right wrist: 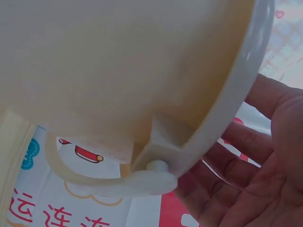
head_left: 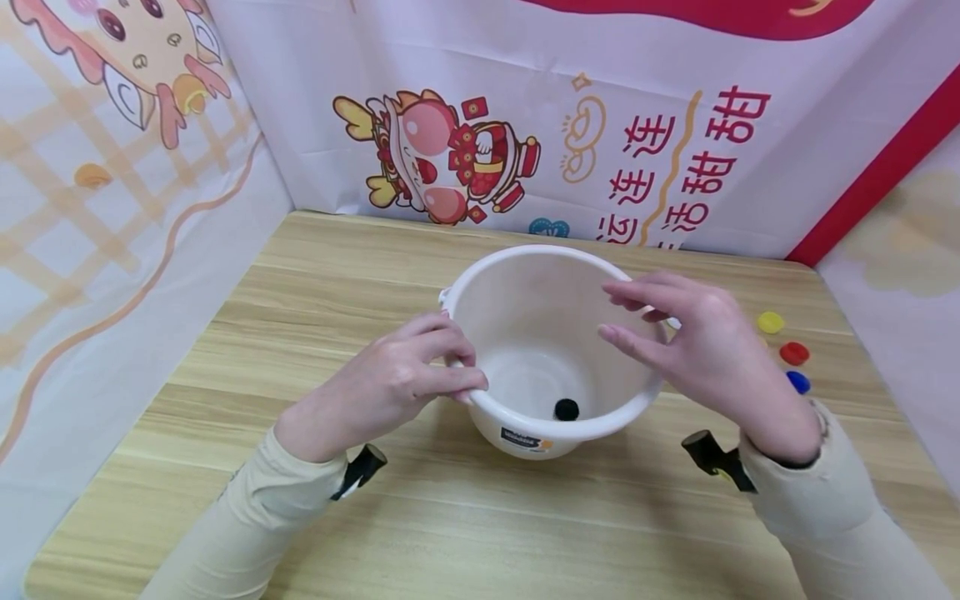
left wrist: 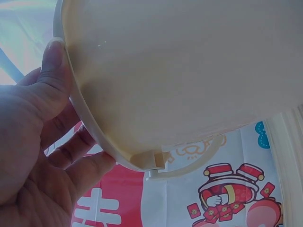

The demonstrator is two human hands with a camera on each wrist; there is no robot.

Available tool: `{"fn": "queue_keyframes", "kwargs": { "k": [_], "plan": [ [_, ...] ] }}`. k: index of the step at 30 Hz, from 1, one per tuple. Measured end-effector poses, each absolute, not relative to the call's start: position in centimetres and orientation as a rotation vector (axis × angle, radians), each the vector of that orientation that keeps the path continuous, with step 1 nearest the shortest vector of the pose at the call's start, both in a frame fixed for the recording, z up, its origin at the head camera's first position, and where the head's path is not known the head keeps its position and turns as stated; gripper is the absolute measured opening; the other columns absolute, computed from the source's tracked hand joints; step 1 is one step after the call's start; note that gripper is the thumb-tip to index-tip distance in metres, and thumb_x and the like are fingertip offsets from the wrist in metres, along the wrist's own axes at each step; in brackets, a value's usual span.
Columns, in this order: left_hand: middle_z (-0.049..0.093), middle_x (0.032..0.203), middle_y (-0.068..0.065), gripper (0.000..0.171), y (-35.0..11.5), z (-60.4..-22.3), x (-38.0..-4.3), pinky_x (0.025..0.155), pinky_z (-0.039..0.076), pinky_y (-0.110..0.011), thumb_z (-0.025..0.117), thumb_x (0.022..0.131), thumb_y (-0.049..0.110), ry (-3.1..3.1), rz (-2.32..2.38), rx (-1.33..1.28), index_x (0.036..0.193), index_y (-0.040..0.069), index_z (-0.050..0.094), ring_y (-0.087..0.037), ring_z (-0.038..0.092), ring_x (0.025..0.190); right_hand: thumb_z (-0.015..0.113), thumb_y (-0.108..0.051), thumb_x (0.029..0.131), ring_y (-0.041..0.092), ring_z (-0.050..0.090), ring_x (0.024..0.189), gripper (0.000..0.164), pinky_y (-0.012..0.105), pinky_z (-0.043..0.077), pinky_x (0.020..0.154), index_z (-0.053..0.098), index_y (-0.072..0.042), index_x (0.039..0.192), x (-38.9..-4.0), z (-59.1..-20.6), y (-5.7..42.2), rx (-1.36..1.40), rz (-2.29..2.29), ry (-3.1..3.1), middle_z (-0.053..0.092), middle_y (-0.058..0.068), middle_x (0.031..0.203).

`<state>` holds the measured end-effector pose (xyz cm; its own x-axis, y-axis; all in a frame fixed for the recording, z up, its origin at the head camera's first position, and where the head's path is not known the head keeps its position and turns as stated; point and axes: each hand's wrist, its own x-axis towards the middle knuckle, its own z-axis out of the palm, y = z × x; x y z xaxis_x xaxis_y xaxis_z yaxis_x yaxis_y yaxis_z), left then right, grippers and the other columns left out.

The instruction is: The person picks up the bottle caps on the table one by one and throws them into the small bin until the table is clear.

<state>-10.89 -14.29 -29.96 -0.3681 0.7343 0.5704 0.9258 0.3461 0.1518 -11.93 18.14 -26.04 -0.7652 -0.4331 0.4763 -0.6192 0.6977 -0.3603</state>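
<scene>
I am at a table [head_left: 450,533] in a little booth with pictures on its walls. The table top looks like wood, with light stripes. Big sheets stand up like walls: a white back sheet [head_left: 300,58], a left sheet [head_left: 82,250] with orange criss-cross lines, and a right sheet [head_left: 915,275] with pale yellow shapes. The back one has wrinkles, like cloth. It shows a cartoon figure [head_left: 442,162] in red and red Chinese words [head_left: 708,171]. I cannot tell if my booth is in a home, an office or a shop.
</scene>
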Motion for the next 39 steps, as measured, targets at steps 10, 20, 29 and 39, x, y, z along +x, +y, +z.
{"fn": "queue_keyframes", "kwargs": {
  "k": [10, 20, 29, 39],
  "plan": [
    [0.065, 0.099, -0.004, 0.027, -14.2, -29.8, -10.8, 0.101, 0.05, -0.04, 0.085, 0.076, 0.01, -2.221, -0.645, -1.453, 0.1, 0.017, 0.079, -0.023, 0.058, 0.104, 0.085, -0.004, 0.076, 0.014, 0.068, 0.082, 0.037, 0.009, 0.052, 0.07, 0.074, -0.005, 0.112, -11.7, -25.3, 19.1, 0.829, 0.774, -2.455, 0.073, 0.004, 0.104],
    [0.065, 0.099, -0.004, 0.026, -14.2, -29.8, -10.8, 0.101, 0.05, -0.04, 0.085, 0.076, 0.008, -2.194, -0.639, -1.465, 0.099, 0.017, 0.079, -0.024, 0.058, 0.103, 0.083, 0.005, 0.075, -0.013, 0.058, 0.087, 0.039, 0.003, 0.047, 0.073, 0.075, -0.005, 0.112, -11.7, -25.0, 21.9, 0.732, 0.76, -2.391, 0.073, 0.007, 0.102],
    [0.065, 0.097, -0.004, 0.023, -14.1, -29.9, -10.9, 0.1, 0.051, -0.04, 0.084, 0.076, 0.008, -2.154, -0.649, -1.48, 0.097, 0.016, 0.078, -0.025, 0.058, 0.102, 0.079, -0.002, 0.084, -0.022, 0.049, 0.082, 0.031, -0.002, 0.041, 0.072, 0.073, -0.003, 0.114, -11.5, -26.0, 26.2, 0.523, 0.674, -2.491, 0.072, 0.013, 0.104],
    [0.065, 0.097, -0.005, 0.026, -14.0, -29.9, -10.9, 0.096, 0.053, -0.04, 0.085, 0.074, 0.005, -2.159, -0.633, -1.469, 0.098, 0.015, 0.079, -0.025, 0.059, 0.1, 0.074, -0.016, 0.091, -0.008, 0.061, 0.081, 0.034, 0.0, 0.043, 0.062, 0.068, 0.0, 0.121, -13.0, -29.6, 31.0, 0.322, 0.742, -2.75, 0.07, 0.022, 0.104]
  ]
}}
